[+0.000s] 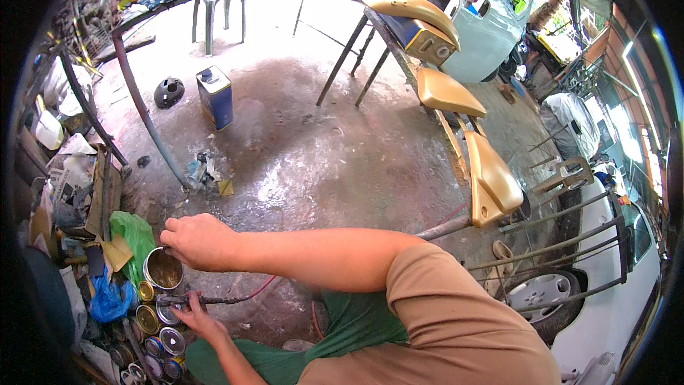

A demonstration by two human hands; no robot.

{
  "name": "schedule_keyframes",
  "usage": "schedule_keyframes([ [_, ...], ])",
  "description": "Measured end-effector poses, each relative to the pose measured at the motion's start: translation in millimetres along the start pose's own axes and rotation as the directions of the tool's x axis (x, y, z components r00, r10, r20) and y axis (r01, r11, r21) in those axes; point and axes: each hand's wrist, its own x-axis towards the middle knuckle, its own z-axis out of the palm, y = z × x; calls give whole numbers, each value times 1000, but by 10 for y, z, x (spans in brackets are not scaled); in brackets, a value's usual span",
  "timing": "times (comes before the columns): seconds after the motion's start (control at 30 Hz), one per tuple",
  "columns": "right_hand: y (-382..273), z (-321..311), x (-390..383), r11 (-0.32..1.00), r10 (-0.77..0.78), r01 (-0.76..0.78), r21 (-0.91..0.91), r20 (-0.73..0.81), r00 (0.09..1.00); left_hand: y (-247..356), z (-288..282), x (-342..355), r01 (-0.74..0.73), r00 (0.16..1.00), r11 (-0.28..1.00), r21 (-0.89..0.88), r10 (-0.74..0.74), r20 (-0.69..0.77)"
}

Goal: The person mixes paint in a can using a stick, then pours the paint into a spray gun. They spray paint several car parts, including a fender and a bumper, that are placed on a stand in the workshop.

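Observation:
Low at the left, my right hand (194, 241) is closed just over the upper rim of an open metal can (165, 272) with brownish contents; what its fingers pinch is hidden. Below it, my left hand (199, 317) grips a dark tool (212, 300) with a red hose, possibly a spray gun. Several round cans and lids (147, 319) crowd beneath and beside the can. A green plastic bag (130, 237) and a blue one (108, 299) lie next to them.
Gold-painted panels (491, 178) rest on a rack along the right, beside a white car (598, 335). A blue rectangular tin (215, 100) and black helmet (169, 92) stand on the concrete floor (299, 164). Metal legs and clutter line the left; a detached door (481, 36) leans behind.

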Motion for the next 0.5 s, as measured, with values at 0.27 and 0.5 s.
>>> schedule_keyframes([
  [0.27, -129, -3, 29, 959, 56, -100, 265, 168, 984, 60, 21, -44, 38, 999, 999, -30, -38, 0],
  [0.5, 166, -51, 12, 998, -57, 59, -33, 56, 997, 81, 111, -24, -4, 1000, 997, 76, 2, 24],
])
